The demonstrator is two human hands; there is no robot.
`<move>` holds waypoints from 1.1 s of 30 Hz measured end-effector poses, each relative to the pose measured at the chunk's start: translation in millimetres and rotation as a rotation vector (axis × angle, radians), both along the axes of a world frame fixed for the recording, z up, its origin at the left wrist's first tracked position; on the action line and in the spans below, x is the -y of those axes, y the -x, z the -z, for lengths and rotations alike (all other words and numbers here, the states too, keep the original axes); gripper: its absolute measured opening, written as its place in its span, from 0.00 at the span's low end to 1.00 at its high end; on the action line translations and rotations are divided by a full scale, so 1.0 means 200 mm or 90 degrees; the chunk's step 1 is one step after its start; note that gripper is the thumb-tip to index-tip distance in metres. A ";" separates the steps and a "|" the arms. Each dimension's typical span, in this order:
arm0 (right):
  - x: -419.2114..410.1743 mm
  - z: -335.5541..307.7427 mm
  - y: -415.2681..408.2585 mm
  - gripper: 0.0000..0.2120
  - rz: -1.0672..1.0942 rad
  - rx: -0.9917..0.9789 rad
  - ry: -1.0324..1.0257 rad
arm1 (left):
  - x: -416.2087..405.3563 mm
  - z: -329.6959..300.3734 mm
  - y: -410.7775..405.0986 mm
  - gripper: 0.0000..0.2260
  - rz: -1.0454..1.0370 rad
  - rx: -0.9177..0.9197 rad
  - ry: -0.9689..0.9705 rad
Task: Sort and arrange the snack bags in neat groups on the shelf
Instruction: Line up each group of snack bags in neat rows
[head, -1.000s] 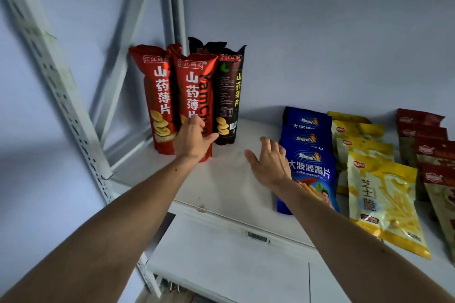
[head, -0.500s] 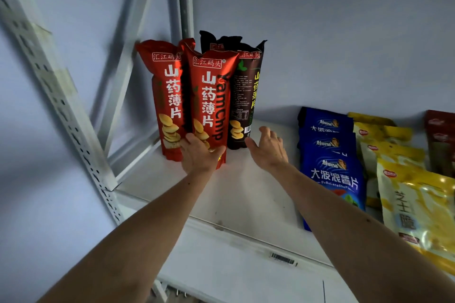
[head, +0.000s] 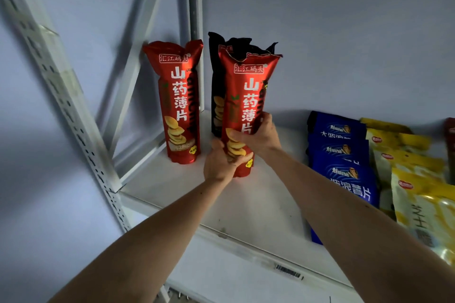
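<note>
Both hands grip a tall red chip bag standing upright on the white shelf. My left hand wraps its bottom and my right hand holds its lower right side. A second red chip bag stands apart to the left, near the shelf corner. Black chip bags stand right behind the held bag, mostly hidden by it. Blue snack bags lie in an overlapping row to the right, with yellow snack bags beside them.
A perforated white upright and diagonal braces frame the shelf's left end. The pale wall closes the back. A dark red bag peeks in at the far right edge. The shelf's front lip carries a barcode label.
Both hands closed on the front red bag and shifted it right, away from the other red bag and in front of the black bags. The view moved closer.
</note>
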State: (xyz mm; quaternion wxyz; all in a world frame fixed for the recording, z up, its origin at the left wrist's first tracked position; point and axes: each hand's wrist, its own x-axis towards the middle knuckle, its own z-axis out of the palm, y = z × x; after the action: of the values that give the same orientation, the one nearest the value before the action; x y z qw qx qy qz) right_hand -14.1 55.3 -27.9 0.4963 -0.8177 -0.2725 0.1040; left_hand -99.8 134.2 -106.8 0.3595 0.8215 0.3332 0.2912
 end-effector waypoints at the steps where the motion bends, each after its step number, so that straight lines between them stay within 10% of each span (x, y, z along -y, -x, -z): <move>1: 0.03 0.00 -0.02 0.49 0.030 0.016 0.001 | 0.00 0.00 -0.02 0.30 0.039 -0.014 -0.005; 8: 0.26 0.04 -0.15 0.47 0.230 0.065 0.021 | -0.02 0.00 -0.05 0.21 0.203 -0.180 -0.025; 12: 0.32 0.04 -0.17 0.45 0.330 0.072 0.046 | -0.16 0.03 0.09 0.19 0.063 -0.215 -0.052; 17: 0.29 0.06 -0.12 0.48 0.369 0.089 0.061 | -0.28 0.01 0.23 0.44 -0.270 -0.091 0.043; 23: 0.26 0.17 0.03 0.36 0.500 0.054 -0.009 | -0.44 -0.05 0.15 0.45 -0.294 -0.066 0.081; 33: 0.00 0.28 0.24 0.19 0.208 0.203 0.036 | -0.65 -0.07 0.04 0.39 -0.259 -0.148 0.000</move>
State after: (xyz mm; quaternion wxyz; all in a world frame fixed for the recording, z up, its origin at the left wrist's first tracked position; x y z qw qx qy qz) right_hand -62.1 55.4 -83.2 0.4343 -0.8705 -0.2083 -0.1011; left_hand -107.4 264.3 -93.3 0.2526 0.7656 0.5309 0.2610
